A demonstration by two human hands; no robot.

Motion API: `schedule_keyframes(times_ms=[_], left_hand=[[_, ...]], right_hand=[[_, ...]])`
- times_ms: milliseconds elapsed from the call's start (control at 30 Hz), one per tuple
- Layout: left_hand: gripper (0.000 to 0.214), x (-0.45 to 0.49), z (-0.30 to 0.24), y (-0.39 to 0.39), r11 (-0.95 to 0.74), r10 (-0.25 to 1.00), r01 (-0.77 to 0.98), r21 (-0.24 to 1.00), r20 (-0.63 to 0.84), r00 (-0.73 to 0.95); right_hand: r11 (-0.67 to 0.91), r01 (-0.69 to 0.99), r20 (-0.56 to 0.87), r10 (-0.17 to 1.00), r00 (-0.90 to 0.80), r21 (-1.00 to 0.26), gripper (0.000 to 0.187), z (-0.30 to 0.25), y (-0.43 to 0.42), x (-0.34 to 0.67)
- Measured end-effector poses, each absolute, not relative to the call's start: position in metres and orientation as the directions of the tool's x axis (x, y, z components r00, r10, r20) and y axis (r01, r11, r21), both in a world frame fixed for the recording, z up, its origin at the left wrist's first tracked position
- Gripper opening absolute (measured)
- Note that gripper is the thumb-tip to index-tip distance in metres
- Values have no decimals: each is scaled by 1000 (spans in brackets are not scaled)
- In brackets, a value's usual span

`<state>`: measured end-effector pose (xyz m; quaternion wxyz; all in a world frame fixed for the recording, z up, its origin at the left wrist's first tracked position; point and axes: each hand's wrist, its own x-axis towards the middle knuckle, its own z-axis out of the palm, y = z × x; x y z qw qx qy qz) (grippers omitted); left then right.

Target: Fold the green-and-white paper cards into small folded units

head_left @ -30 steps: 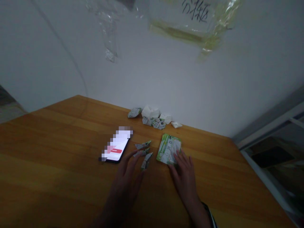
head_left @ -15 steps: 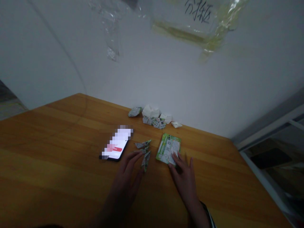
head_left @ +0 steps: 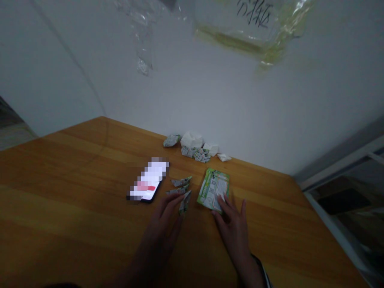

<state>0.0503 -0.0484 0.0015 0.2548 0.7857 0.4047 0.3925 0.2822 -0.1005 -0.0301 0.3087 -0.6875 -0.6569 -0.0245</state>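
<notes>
The left hand brackets the nearest slim grey-green folded paper, whether clamped I cannot tell, its matching middle neighbour barer than half a second ago, the spread right hand at three o'clock touching a flat green-and-white printed sheet, a taped white sign at twelve reading "分拣区".

The packet is green and white (printed).

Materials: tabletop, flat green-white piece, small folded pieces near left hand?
Tabletop: wood or wood-look laminate, satin; brown grain bands. Flat green-white piece: probably paper or thin card, fairly matte; printed face, little shine. Small folded pieces: likely printed paper, matte; sharp creases. Dim light leaves coatings open.
</notes>
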Motion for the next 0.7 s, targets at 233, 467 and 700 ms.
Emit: schedule_keyframes(times_ms=[233, 467, 700], left_hand=[[40, 52, 2, -49, -538, 836, 420, 731, 396, 381], [37, 53, -1, -48, -503, 855, 367, 782, 388, 344], [40, 57, 5, -52, -84, 938, 68, 994, 56, 343]], right_hand=[[44, 918, 430, 892, 141, -393, 38, -27, -102, 281], [61, 946, 454, 886, 95, -317, 25, -23, -101, 279], [93, 965, 743, 657, 127, -247, 22, -15, -111, 281]])
